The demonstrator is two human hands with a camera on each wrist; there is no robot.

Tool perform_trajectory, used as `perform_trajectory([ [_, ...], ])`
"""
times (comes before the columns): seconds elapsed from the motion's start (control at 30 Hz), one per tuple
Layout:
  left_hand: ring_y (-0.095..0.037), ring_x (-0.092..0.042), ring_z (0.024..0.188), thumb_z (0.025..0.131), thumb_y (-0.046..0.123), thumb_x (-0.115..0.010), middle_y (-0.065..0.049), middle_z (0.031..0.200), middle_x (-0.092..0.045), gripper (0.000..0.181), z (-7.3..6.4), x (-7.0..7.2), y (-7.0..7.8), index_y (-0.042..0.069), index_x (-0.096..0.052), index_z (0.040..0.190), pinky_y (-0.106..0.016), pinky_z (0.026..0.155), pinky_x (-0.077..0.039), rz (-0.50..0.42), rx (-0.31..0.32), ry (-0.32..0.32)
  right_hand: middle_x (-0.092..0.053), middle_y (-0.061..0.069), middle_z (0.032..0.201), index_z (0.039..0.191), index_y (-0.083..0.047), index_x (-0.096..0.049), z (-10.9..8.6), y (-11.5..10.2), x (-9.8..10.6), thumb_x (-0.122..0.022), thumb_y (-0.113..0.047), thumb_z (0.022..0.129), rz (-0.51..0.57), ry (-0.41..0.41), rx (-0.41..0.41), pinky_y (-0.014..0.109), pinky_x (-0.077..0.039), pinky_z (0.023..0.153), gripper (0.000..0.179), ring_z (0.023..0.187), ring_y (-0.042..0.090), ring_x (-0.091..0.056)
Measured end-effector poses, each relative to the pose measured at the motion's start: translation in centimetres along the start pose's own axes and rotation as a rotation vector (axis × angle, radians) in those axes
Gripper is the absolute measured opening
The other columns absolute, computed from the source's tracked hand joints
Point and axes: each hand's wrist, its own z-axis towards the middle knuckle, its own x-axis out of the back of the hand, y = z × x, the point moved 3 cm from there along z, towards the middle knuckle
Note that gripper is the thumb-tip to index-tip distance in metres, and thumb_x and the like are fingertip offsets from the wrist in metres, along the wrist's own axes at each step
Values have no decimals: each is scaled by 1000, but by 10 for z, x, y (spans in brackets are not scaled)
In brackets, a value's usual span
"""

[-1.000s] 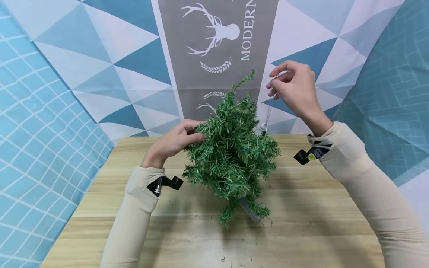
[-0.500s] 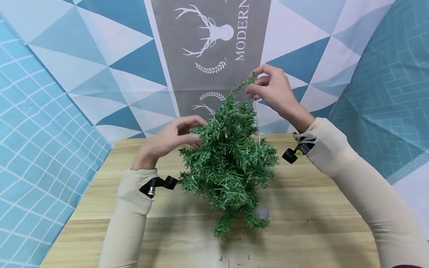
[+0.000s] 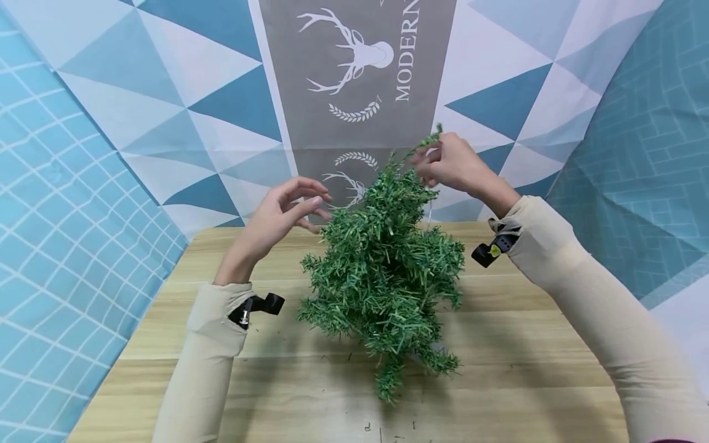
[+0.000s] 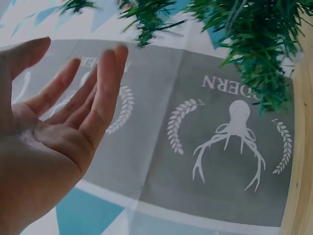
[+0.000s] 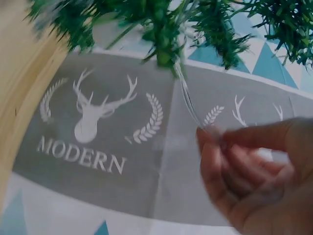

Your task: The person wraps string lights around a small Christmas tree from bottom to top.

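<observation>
A small green artificial Christmas tree [image 3: 388, 258] stands on the wooden table, its thin tip bent to the right. My right hand [image 3: 451, 161], level with the treetop, pinches a thin, clear wire [image 5: 188, 98] between thumb and forefinger. From the fingertips the wire runs into the branches, as the right wrist view shows; its far end is hidden by the tree. My left hand [image 3: 279, 215] is raised to the left of the tree, fingers loosely bent and apart. In the left wrist view its palm holds nothing, and branches [image 4: 264, 63] hang beyond it.
Blue and white triangle cloth [image 3: 227, 117] with a grey deer-print panel [image 3: 360, 123] rises behind the wooden table [image 3: 277, 381]. Blue patterned cloths flank it, the left one [image 3: 66, 246] marked with white grid lines. Each wrist carries a black camera.
My right hand has come left and then down to the treetop with the wire. The left hand has let go of the branches and drawn back left. The tree has turned or tilted slightly.
</observation>
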Motion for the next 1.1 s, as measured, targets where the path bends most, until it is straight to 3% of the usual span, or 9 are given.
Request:
perform_trajectory([
  [0.2,-23,-55,125,102,26,-59,-6,141,-53,44,19,-11,-3,14,-47,142,-45,98,-51,96,-14,10,-59,7,129,123,-8,-63,13,-11,-14,-56,-4,98,165,-114,93,30,-51,76,26,99,21,-62],
  [0.33,-24,-54,127,103,27,-57,-6,142,-52,46,32,-20,-1,14,-45,145,-43,101,-49,118,-13,-18,-67,12,121,124,-5,-61,16,-20,-21,-43,15,88,322,-197,153,29,-51,77,45,111,25,-62],
  [0.43,-27,-60,119,104,27,-54,-7,133,-60,44,39,-28,0,11,-47,144,-36,96,-52,143,3,-51,-71,20,111,125,-1,-59,16,-26,-26,-32,21,77,438,-263,200,26,-48,78,59,114,30,-63],
  [0.57,-24,-64,83,105,25,-53,-11,105,-69,32,43,-37,2,5,-61,128,-27,69,-51,225,-26,-60,-71,21,110,125,-1,-58,14,-29,-29,-27,22,70,515,-312,240,27,-45,85,67,115,35,-63],
  [0.6,-22,-61,76,105,24,-53,-11,99,-69,29,43,-38,3,5,-65,123,-26,64,-49,243,-45,-49,-71,22,111,124,-2,-59,13,-29,-29,-28,22,70,519,-316,244,27,-45,84,67,115,36,-62],
  [0.67,-19,-50,60,104,21,-53,-13,87,-65,26,41,-38,5,4,-70,112,-26,53,-42,269,-82,-11,-70,23,112,124,-4,-60,11,-29,-28,-29,21,72,490,-310,243,23,-42,66,66,114,36,-62],
  [0.8,-15,-51,62,105,18,-52,-14,83,-61,25,34,-32,7,1,-71,106,-26,57,-46,242,-109,55,-65,10,125,123,-10,-64,4,-27,-21,-32,18,75,328,-240,174,23,-32,49,65,108,30,-60],
  [0.93,-20,-61,79,105,18,-51,-14,91,-65,25,24,-26,8,0,-69,105,-32,75,-55,196,-76,63,-57,0,132,125,-15,-63,-9,-22,-13,-33,10,82,225,-190,79,27,-36,56,58,106,21,-58],
  [1.1,-26,-64,80,105,21,-51,-11,94,-67,25,12,-20,8,3,-68,107,-36,75,-57,189,-25,67,-71,1,110,126,-13,-62,-27,-24,-5,-50,-17,102,241,-148,94,31,-38,69,27,78,13,-50],
])
